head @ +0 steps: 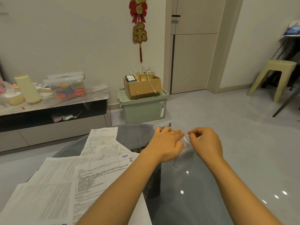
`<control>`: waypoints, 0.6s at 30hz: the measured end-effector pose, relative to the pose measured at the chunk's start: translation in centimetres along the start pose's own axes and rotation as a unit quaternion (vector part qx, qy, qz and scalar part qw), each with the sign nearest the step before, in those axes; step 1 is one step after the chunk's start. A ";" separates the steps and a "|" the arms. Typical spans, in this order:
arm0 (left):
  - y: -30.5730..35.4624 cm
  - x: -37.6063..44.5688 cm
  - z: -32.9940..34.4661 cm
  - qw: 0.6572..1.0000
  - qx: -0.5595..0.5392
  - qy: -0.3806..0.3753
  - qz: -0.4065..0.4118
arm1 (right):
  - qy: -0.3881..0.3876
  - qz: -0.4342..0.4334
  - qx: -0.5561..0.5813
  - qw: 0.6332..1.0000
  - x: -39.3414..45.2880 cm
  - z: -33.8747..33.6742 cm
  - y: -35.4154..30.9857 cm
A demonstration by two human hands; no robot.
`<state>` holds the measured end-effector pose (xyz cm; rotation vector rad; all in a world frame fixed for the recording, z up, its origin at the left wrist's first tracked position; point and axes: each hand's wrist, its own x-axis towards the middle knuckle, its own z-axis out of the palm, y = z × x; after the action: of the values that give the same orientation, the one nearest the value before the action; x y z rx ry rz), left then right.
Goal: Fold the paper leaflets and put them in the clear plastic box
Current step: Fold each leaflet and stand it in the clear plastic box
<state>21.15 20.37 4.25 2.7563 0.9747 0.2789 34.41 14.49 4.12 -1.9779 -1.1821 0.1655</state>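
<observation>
Both hands out over the far side of a dark round glass table (203, 184), working at the clear plastic box (181, 153). Left hand (167, 143) lying palm-down on top of the box, fingers loosely bent over its lid. Right hand (206, 142) just beside it, fingers curled in, looks like pinching the box's edge or latch, though hard to say for sure with see-through plastic. Box pretty much hidden under the hands, only bits of its rim showing.

Paper leaflets (78, 176) spread flat and overlapping on the left half of the table, unfolded, well apart from the box.

Further back: green storage bin (142, 109) with a cardboard box (142, 86) on top against the wall, low TV cabinet (53, 111) with clutter on the left, plastic stool (276, 78) on the right, red hanging decoration (139, 26) on the wall.
</observation>
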 end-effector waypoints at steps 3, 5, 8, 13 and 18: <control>-0.1 -2.7 -1.6 0.999 -0.009 0.037 -0.029 | -0.011 -0.039 0.022 0.999 -1.3 -0.1 -0.8; -0.2 -4.9 -2.3 0.998 -0.008 0.036 -0.047 | -0.034 -0.059 0.028 0.997 -2.3 0.0 -1.3; 0.0 -9.1 -3.2 0.996 -0.016 0.030 -0.087 | -0.072 -0.088 0.037 0.993 -4.6 0.0 -2.6; 1.1 -16.3 -3.8 0.986 -0.031 0.005 -0.166 | -0.137 -0.147 0.046 0.979 -8.6 -0.3 -4.8; 1.6 -23.4 -2.3 0.971 -0.030 -0.061 -0.228 | -0.251 -0.200 0.020 0.947 -13.5 0.7 -5.4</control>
<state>3.69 4.54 4.37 2.3707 1.4911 0.0609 22.95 5.54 3.63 -1.6612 -1.8634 0.4983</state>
